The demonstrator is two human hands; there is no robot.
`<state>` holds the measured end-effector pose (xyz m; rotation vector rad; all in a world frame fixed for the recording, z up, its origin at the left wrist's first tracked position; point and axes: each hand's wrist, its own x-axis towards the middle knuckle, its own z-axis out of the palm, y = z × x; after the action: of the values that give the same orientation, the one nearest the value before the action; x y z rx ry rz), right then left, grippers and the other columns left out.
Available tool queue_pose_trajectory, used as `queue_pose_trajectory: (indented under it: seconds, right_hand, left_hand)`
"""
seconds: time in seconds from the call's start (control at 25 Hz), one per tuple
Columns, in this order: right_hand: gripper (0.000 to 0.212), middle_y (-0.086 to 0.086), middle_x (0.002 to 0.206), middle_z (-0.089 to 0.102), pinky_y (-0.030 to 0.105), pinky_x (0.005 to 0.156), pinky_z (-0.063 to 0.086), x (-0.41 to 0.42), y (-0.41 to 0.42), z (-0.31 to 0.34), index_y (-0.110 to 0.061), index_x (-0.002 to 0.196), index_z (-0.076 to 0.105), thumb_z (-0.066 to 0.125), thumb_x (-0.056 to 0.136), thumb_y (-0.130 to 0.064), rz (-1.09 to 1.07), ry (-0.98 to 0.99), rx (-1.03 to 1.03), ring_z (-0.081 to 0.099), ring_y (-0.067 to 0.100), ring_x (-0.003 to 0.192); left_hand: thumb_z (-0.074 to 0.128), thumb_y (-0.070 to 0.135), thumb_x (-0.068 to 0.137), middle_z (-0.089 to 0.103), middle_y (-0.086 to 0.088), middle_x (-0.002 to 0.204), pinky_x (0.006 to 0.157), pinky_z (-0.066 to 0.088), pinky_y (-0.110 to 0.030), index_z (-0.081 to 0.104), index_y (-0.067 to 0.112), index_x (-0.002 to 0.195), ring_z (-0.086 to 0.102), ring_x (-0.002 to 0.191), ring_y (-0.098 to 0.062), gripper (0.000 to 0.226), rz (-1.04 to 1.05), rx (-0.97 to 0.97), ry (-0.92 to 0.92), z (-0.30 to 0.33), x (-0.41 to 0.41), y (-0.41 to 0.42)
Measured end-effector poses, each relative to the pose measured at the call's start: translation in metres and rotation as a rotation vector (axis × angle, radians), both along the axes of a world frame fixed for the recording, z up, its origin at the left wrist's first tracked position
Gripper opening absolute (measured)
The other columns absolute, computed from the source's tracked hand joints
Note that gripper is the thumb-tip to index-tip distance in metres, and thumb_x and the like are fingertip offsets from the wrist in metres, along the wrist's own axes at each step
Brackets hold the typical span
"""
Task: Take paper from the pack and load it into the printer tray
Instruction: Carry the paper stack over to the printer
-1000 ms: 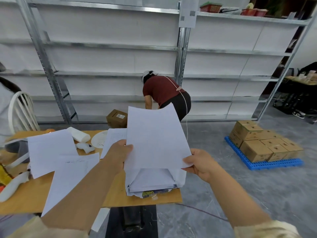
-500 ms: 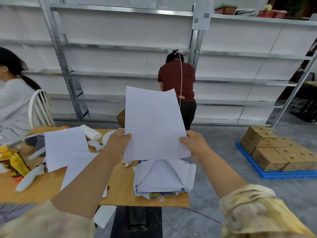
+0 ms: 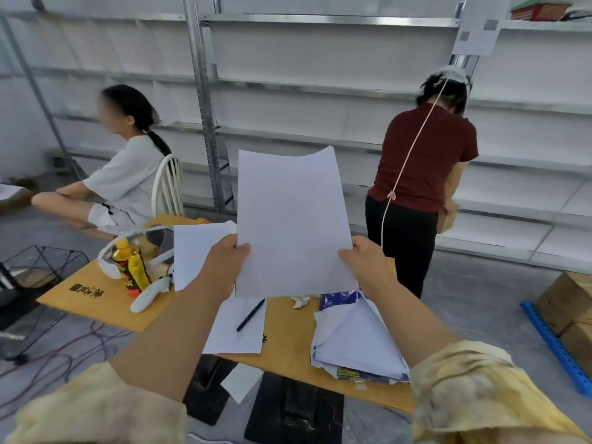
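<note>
- Paper [image 3: 291, 219] held upright above the table [image 3: 288, 344], pinched at its lower side edges: left hand [image 3: 226, 262] clamped on the left edge, thumb on the near face, right hand [image 3: 363, 262] clamped on the right edge the same way.
- Looks like a thin sheaf or a single sheet; cannot tell which from here. Top edge bowing and curling at the right corner, so likely limp and prone to flop.
- Torn-open pack [image 3: 355, 344] lying on the table's near right corner, below the right hand, more white sheets showing inside.
- No printer or tray anywhere in view; judged stage: paper out of the pack, tray still to be found.
- Best handling from here, as a judgement:
  - keep both pinches low and even, so the sheet stays flat instead of folding;
  - tap the bottom edge square on bare table if several sheets are held;
  - steer clear of the pen [image 3: 250, 314] on the loose sheet [image 3: 235, 331] and the bottle [image 3: 133, 267] at left;
  - turn the paper flat only at the tray, leading edge in first.
- Risk: corner creasing from a one-sided grip, or sheets fanning apart in transit.
</note>
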<state>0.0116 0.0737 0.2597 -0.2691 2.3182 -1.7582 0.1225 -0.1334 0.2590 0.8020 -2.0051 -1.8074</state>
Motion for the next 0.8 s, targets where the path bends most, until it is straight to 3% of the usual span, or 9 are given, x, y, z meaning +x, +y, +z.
queue_pose_trajectory:
  seconds: [0.12,0.28,0.6,0.8]
  right_hand:
    - [0.010,0.014,0.102,0.066,0.043,0.082,0.052,0.014,-0.050,0.001,-0.017,0.088,0.058,0.052,0.086,-0.009,0.076,0.029,0.018,0.061,0.031,0.092]
    - [0.018,0.011,0.094,0.063,0.037,0.073,0.048,0.049,-0.125,0.004,-0.021,0.079,0.056,0.051,0.086,-0.006,0.191,0.037,0.011,0.058,0.028,0.086]
    - [0.011,0.015,0.105,0.064,0.049,0.090,0.050,0.134,-0.272,0.002,-0.016,0.091,0.055,0.049,0.089,-0.007,0.368,0.094,0.024,0.060,0.032,0.094]
    - [0.012,0.014,0.101,0.062,0.040,0.080,0.052,0.193,-0.358,-0.003,-0.007,0.099,0.058,0.051,0.090,-0.005,0.535,0.092,-0.005,0.058,0.027,0.089]
  left_hand:
    - [0.044,0.018,0.093,0.062,-0.010,0.122,0.097,0.047,-0.053,0.056,0.015,0.124,0.059,0.108,-0.034,0.033,0.073,0.021,-0.004,0.001,0.028,-0.041]
    - [0.043,0.012,0.096,0.062,-0.010,0.114,0.092,0.048,-0.046,0.058,0.015,0.117,0.058,0.101,-0.031,0.026,0.179,0.042,0.016,0.004,0.078,-0.103]
    - [0.048,0.017,0.092,0.065,-0.012,0.117,0.096,0.048,-0.054,0.062,0.019,0.114,0.061,0.106,-0.035,0.026,0.396,0.031,0.013,0.000,0.191,-0.228]
    - [0.045,0.011,0.096,0.064,-0.015,0.115,0.089,0.052,-0.050,0.058,0.010,0.119,0.062,0.101,-0.035,0.027,0.536,0.068,0.035,-0.005,0.272,-0.290]
